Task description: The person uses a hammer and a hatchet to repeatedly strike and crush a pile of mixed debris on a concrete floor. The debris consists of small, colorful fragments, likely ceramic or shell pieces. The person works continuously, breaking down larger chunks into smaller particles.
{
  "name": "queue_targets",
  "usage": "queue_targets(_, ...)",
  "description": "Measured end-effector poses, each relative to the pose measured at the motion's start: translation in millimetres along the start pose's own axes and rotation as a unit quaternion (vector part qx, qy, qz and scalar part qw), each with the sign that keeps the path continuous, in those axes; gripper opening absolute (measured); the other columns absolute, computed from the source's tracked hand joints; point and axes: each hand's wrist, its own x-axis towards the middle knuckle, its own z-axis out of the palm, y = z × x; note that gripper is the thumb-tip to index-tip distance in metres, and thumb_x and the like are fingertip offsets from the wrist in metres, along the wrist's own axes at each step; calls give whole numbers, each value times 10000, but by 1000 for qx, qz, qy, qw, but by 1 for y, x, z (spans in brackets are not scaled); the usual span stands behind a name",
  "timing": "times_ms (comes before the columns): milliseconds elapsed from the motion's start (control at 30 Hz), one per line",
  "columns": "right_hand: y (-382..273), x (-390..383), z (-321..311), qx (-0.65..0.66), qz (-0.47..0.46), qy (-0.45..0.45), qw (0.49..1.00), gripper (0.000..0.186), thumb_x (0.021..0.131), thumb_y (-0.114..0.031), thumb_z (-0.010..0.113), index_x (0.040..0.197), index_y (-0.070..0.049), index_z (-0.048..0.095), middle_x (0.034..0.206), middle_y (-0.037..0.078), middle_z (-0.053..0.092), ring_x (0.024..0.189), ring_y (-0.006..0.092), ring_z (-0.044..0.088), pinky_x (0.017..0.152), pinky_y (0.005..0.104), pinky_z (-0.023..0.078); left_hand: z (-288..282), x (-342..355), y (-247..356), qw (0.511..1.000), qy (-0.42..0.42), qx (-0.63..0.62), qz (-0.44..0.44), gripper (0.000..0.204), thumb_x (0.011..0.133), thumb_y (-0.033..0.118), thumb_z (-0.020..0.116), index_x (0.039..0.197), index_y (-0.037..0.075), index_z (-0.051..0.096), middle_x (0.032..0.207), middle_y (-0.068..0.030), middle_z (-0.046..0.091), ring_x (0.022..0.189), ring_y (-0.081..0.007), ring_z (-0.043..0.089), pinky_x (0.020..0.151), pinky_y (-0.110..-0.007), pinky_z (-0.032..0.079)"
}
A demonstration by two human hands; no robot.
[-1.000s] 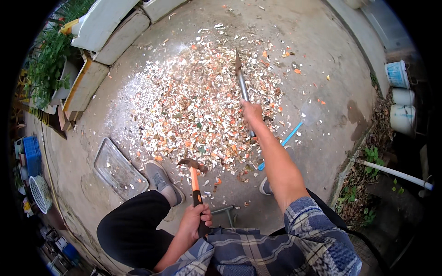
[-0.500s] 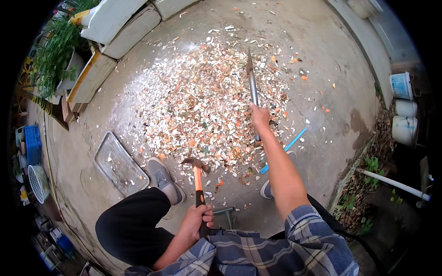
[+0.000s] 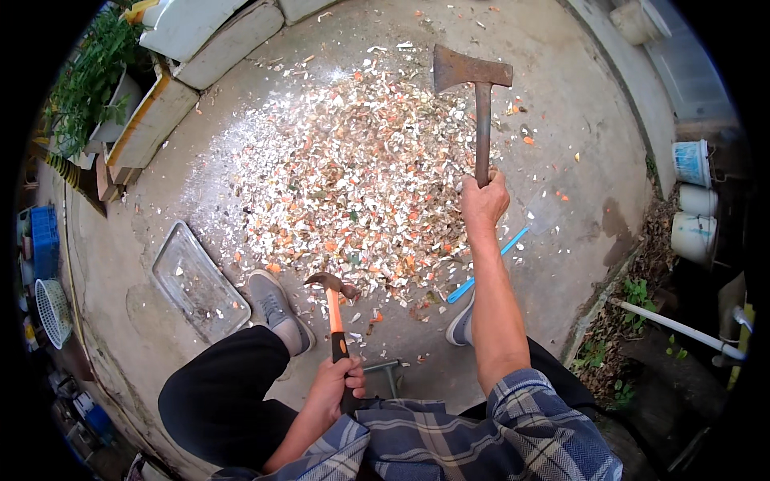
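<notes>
My right hand (image 3: pixel 486 197) is closed around the handle of a rusty axe (image 3: pixel 481 74). The axe head shows side-on, its broad blade toward the left, over the far right part of a heap of broken shells (image 3: pixel 353 184). The shell pieces are white, orange and brown. My left hand (image 3: pixel 337 380) grips a claw hammer (image 3: pixel 334 301) with an orange and black handle, close to my lap. The hammer's head points away from me, at the near edge of the heap. The lower end of the axe handle is hidden behind my right hand and forearm.
A metal tray (image 3: pixel 200 276) with a few fragments lies left of my shoe. A blue stick (image 3: pixel 488 264) lies beside my right forearm. White boxes (image 3: pixel 152 120) with plants stand at the far left. White buckets (image 3: pixel 694 228) line the right side, near a white pipe (image 3: pixel 682 329).
The axe has turned in my right hand, from edge-on to its broad side showing, and my right hand has shifted slightly right and nearer the far side. The left hand still holds the hammer.
</notes>
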Motion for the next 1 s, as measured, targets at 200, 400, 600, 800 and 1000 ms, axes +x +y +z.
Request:
queue_targets(200,91,6,48,30,140,-287,947,340,737,-230,879,814,29,673,698,150,697,621,265,680,639,432,537,6,0,3,1000,-1,4,0,159,987,84,584,879,98,468,728,25,455,557,-62,448,478,-264,416)
queue_targets(400,34,12,16,-54,6,-311,949,324,722,-213,854,847,60,734,743,216,714,703,319,714,706,435,552,-1,-2,0,1000,-10,0,-8,159,988,88,590,885,97,470,735,18,468,559,-67,453,478,-270,417)
queue_targets(600,27,-4,31,66,-18,-218,973,263,738,-191,783,818,44,697,701,193,689,653,296,680,675,422,533,1,1,0,1000,-12,4,-2,185,988,85,587,850,91,465,732,12,474,554,-70,448,476,-269,417)
queue_targets(800,53,10,63,1,140,-329,934,294,723,-179,805,780,94,712,688,216,690,656,287,710,638,420,554,-4,1,-2,1000,-1,10,2,187,989,89,581,841,79,467,727,6,473,550,-78,447,473,-269,412)
queue_targets(1000,74,-20,63,-2,32,-220,975,261,723,-177,775,782,74,734,692,264,690,695,369,735,692,459,564,1,4,2,1000,-14,16,0,174,991,86,574,850,69,474,734,-6,481,551,-83,447,469,-270,409)
